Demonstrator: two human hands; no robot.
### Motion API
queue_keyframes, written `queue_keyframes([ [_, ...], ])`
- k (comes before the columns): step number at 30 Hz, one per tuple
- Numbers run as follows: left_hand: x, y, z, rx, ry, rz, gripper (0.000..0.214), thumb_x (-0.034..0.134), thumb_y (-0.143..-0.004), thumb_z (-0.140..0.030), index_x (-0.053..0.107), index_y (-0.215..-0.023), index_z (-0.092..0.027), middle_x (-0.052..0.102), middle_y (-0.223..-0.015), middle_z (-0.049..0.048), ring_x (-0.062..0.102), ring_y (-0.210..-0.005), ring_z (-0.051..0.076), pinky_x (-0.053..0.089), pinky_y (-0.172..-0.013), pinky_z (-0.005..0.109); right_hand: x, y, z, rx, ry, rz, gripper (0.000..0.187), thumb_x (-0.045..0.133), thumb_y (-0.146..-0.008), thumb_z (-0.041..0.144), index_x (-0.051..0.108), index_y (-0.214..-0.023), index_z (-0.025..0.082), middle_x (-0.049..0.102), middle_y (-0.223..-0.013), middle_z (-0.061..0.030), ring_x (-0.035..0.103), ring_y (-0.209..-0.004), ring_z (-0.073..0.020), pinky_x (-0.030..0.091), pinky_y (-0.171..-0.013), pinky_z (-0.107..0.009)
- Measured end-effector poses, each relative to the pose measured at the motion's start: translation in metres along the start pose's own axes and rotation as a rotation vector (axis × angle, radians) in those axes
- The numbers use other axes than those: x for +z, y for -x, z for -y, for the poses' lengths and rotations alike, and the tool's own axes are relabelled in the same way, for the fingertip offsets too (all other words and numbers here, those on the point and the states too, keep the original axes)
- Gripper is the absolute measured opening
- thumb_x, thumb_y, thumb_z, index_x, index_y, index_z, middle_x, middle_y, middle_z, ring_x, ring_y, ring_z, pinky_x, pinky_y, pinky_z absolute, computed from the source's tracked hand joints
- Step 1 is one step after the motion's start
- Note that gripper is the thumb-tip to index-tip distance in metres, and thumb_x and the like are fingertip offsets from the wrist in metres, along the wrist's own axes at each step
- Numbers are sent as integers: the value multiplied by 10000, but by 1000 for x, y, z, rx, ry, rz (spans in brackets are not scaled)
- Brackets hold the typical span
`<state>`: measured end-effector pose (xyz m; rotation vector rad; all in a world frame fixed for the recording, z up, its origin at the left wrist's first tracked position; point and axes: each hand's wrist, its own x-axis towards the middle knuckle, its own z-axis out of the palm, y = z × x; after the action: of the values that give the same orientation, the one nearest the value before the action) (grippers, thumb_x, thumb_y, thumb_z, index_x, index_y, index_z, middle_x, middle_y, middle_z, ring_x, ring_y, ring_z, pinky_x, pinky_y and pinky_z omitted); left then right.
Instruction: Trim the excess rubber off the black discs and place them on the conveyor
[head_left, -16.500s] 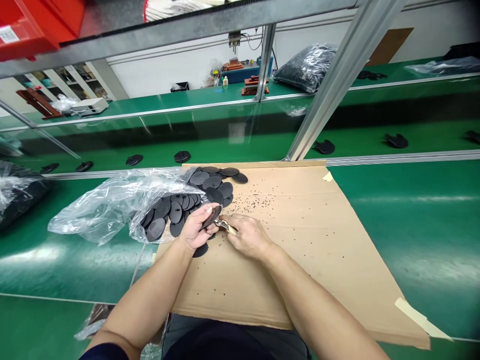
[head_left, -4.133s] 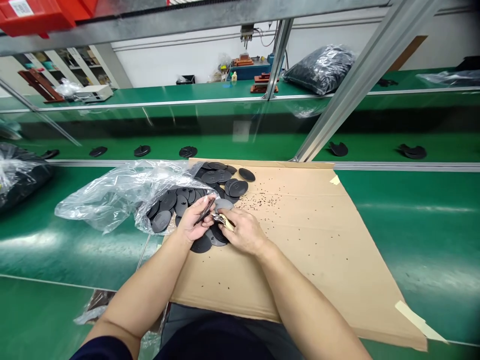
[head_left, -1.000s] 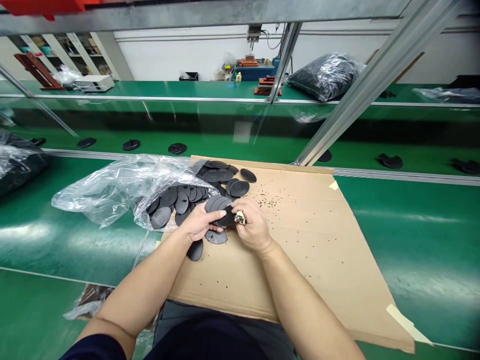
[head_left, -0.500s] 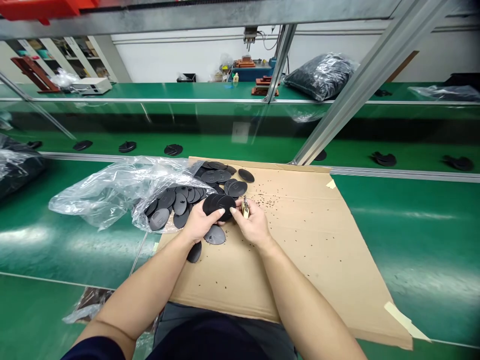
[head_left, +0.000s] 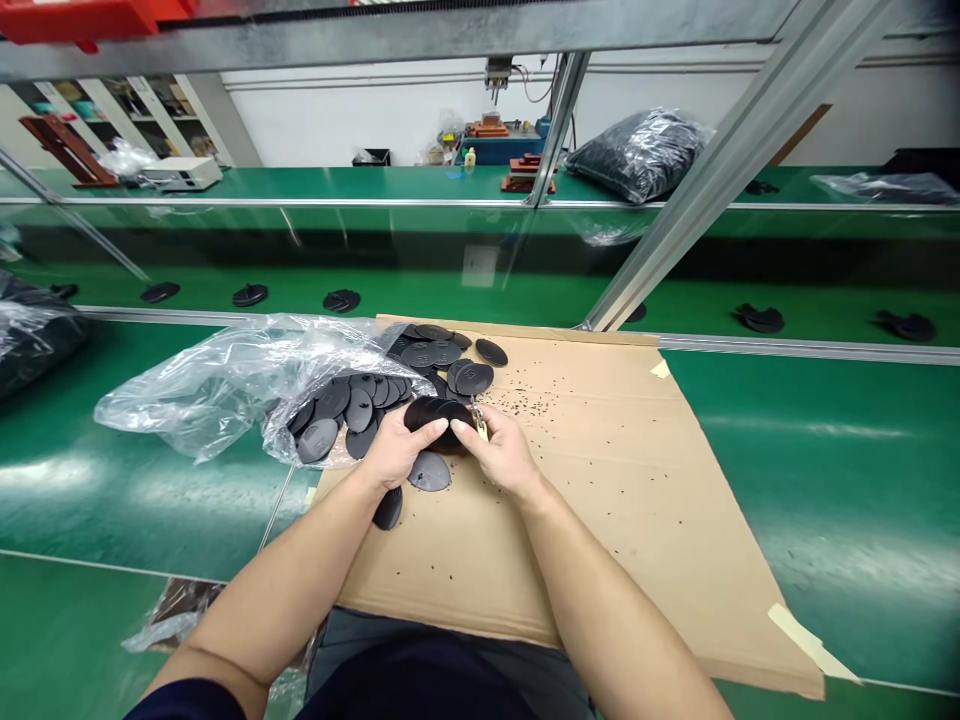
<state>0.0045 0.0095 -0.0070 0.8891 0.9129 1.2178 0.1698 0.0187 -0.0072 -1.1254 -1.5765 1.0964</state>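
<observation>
My left hand [head_left: 397, 447] grips the left side of a fanned stack of black oval discs [head_left: 435, 415], thumb on top. The right hand [head_left: 501, 447] pinches the stack's other side between thumb and fingers. Tucked in that same hand is a small yellow-handled metal tool [head_left: 480, 422], like nippers; its lower part is hidden by the fingers. Just below the hands, a loose disc [head_left: 429, 472] lies on the cardboard, and another disc [head_left: 388, 508] sits beside my left wrist. More discs [head_left: 358, 408] spill from a clear plastic bag [head_left: 217, 385] at the left.
Tiny black bits are scattered over the cardboard sheet [head_left: 600, 520], which is taped to the green bench [head_left: 795, 450]. Behind it runs a green belt [head_left: 420, 265] carrying spaced groups of black parts [head_left: 341, 300]. A slanted metal post [head_left: 720, 180] rises at the back right.
The stack of discs has tilted in my hands and its faces show less. My right hand and the tool have shifted slightly left. Parts on the back belt have slid a little left.
</observation>
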Motion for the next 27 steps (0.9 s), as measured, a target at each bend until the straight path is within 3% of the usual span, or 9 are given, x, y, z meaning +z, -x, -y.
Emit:
queue_keyframes([
  [4,-3,0,1,43,-65,14,309,794,-680,-303,708,-917,-125,709,-926,72,643,-889,196,483,-900,343,0,1,3,-11,-9,13,314,631,-796,479,568,-740,177,522,-668,20,455,-608,-113,389,-563,-234],
  [11,-1,1,1,77,-89,23,256,800,-668,-284,708,-849,-127,703,-870,52,632,-821,172,486,-859,320,-1,2,3,103,-89,10,366,722,-701,508,589,-749,171,501,-624,34,435,-566,-107,382,-546,-239],
  [16,3,-1,0,17,-1,12,309,816,-646,-281,683,-870,-115,698,-908,70,637,-872,183,488,-873,321,2,3,-1,63,-36,-60,357,712,-721,506,582,-703,174,499,-594,35,441,-544,-105,380,-513,-232],
  [18,3,-3,-1,-49,87,-10,350,816,-650,-284,654,-922,-135,685,-918,57,636,-837,161,514,-765,276,5,3,-1,22,-24,-77,324,681,-764,485,609,-734,171,546,-626,19,489,-568,-117,421,-538,-240],
  [22,0,-6,-5,-176,185,-41,469,802,-671,-299,574,-1068,-198,621,-863,11,590,-655,102,405,-451,172,11,7,1,-135,-120,-16,300,616,-838,389,632,-1058,185,680,-894,-48,635,-765,-173,532,-731,-315],
  [27,-1,-4,-7,-237,186,53,565,786,-692,-338,520,-1173,-208,559,-762,-15,545,-553,91,405,-431,195,10,8,5,-377,101,-112,153,575,-856,257,644,-985,210,680,-896,-67,645,-807,-192,539,-772,-359],
])
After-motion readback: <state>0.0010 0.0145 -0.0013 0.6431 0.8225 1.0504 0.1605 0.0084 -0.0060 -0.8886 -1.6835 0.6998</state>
